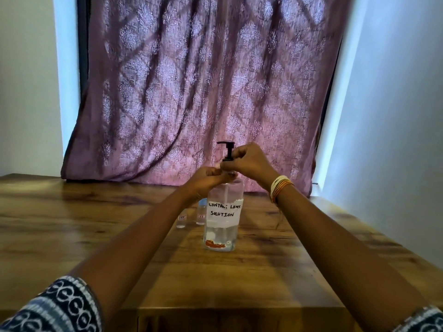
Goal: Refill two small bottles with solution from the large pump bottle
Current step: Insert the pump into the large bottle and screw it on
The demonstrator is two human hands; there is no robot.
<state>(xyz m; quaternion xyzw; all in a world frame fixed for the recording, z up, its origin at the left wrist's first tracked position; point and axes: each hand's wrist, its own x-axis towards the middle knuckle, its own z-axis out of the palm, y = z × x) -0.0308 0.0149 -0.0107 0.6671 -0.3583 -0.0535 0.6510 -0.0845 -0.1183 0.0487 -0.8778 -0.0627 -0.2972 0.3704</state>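
Both hands, left hand (208,176) and right hand (249,161), grip the pump bottle (223,219) neck.

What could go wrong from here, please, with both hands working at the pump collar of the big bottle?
1. Both hands, left and right, grip high on the contact lens solution bottle; nothing steadies its base, so twisting might tip it.
2. The two small bottles stand close beside it, partly hidden by the left forearm; a toppling bottle or a moving arm could knock them over.
3. If the pump head comes free, solution may drip onto the wooden table.
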